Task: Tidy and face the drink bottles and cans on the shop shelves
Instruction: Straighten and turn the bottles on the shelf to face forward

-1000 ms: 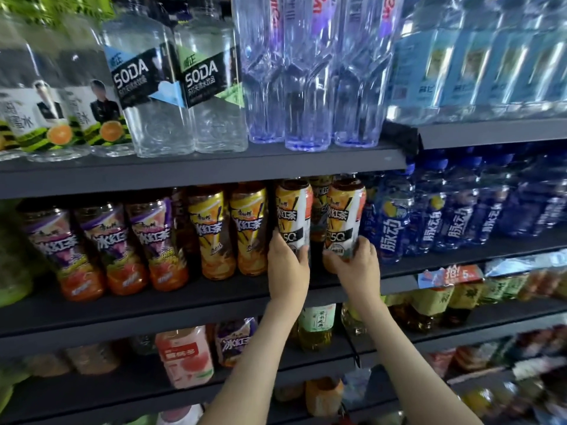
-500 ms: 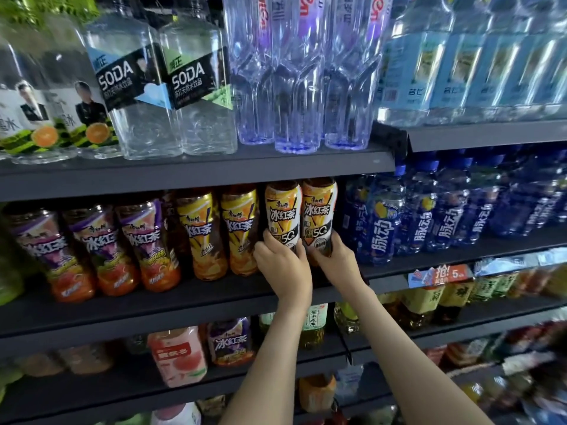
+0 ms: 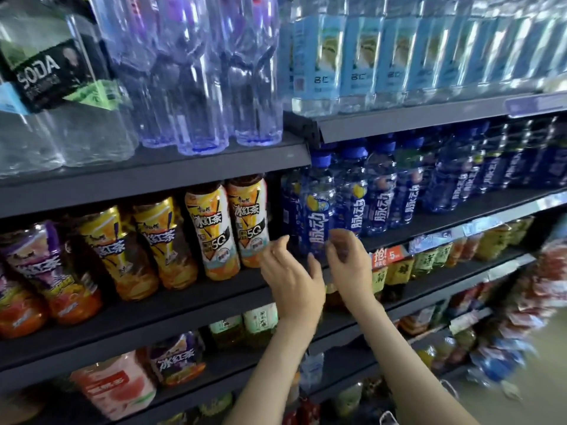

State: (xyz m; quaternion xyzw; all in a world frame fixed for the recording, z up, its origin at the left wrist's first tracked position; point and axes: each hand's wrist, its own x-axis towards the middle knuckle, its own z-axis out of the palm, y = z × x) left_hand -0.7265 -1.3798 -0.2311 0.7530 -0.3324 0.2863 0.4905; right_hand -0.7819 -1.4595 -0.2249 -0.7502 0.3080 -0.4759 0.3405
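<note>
Two white-labelled tea bottles (image 3: 211,234), left of the first blue bottle (image 3: 316,216): just let go, labels forward; left hand (image 3: 291,274), fingers released; right hand (image 3: 351,265), fingers curled at that bottle, grasp unclear.

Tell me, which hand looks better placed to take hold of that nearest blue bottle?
Probably the right. The right hand hovers empty at the lower right of the nearest blue bottle, fingers loosely curled toward it. The left hand, also empty, sits lower left, its fingers nearer the white-labelled tea bottle.
</note>
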